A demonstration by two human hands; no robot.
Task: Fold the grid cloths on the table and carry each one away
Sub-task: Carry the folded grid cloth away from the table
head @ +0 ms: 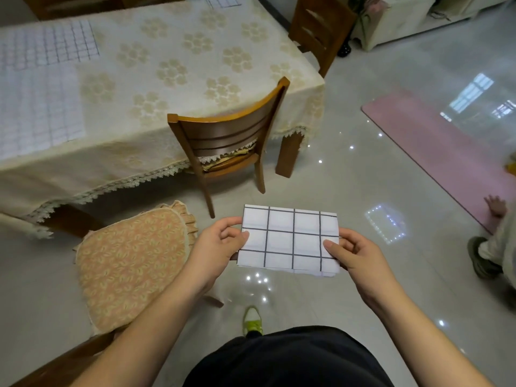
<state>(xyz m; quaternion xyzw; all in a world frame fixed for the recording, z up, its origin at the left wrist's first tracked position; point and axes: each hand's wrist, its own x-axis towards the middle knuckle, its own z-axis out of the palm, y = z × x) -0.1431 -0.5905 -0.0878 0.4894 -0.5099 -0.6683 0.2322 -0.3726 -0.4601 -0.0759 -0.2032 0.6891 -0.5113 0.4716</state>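
A folded white cloth with a dark grid is held flat in the air above the floor, away from the table. My left hand pinches its left edge, thumb on top. My right hand pinches its right edge the same way. On the table, which wears a cream flowered tablecloth, more grid cloths lie spread out: a large pale one at the left edge, another behind it, and a third at the far side.
A wooden chair is tucked under the table's near right corner. A second chair with an orange cushion stands at my left. A pink mat lies on the glossy floor to the right, where a small person's hand and shoe show.
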